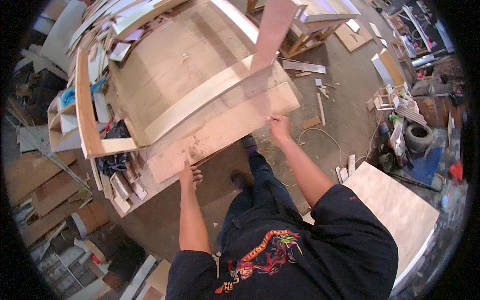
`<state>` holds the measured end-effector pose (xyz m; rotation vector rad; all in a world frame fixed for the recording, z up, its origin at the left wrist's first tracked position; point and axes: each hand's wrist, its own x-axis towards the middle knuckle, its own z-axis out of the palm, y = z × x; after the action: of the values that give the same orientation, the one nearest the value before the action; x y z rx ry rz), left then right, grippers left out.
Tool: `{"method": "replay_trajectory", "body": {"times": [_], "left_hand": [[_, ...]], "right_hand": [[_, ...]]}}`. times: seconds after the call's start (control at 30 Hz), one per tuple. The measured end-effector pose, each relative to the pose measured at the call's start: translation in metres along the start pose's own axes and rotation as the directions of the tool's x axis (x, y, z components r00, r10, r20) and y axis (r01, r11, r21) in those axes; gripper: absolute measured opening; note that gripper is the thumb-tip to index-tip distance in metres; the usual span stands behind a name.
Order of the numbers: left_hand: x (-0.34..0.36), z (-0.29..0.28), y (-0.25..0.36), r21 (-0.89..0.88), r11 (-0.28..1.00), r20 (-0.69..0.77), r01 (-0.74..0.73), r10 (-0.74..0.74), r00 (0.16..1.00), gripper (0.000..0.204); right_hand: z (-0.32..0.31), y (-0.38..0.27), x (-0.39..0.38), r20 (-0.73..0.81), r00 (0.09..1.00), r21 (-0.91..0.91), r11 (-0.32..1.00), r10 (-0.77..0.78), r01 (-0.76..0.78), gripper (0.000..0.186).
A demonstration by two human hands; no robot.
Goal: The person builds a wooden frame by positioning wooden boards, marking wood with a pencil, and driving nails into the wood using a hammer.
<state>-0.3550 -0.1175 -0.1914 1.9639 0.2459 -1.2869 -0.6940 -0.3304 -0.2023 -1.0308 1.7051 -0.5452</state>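
A long, flat strip of plywood (225, 131) with dark smudges towards its left end lies slanted on the work surface in front of me. My left hand (190, 177) is at its near edge, thumb over the top and the other fingers curled just below the edge. Farther right, my right hand (279, 128) pinches the same edge near the strip's right end. Behind the strip stands a wooden frame, with a pale curved rail (200, 102) running alongside and an upright board (272, 35) at its right corner.
Wood offcuts (122, 192) and a black plastic bag (116, 135) crowd the left corner. A large plywood sheet (395, 205) is at my right. Beyond it are a tyre (419, 136) and a cable (320, 131) on the floor. Stacked boards (55, 195) lie on the left.
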Motion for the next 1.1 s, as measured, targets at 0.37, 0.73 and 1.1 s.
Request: {"method": "replay_trajectory", "body": {"times": [0.37, 0.73, 1.1], "left_hand": [[-0.027, 0.014, -0.008, 0.258, 0.921, 0.056, -0.29, 0.285, 0.957, 0.046], [-0.096, -0.008, 0.051, 0.399, 0.592, 0.193, -0.7, 0.693, 0.695, 0.024], [-0.034, -0.167, 0.063, 0.154, 0.801, -0.17, -0.578, 0.598, 0.784, 0.018]], "right_hand": [[0.005, -0.02, -0.019, 0.001, 0.942, -0.211, 0.921, -0.335, 0.327, 0.019], [0.171, -0.115, -0.138, 0.774, 0.513, -0.151, 0.678, -0.371, 0.72, 0.016], [0.335, -0.135, -0.194, 0.878, 0.457, -0.128, 0.852, -0.14, 0.507, 0.02]]}}
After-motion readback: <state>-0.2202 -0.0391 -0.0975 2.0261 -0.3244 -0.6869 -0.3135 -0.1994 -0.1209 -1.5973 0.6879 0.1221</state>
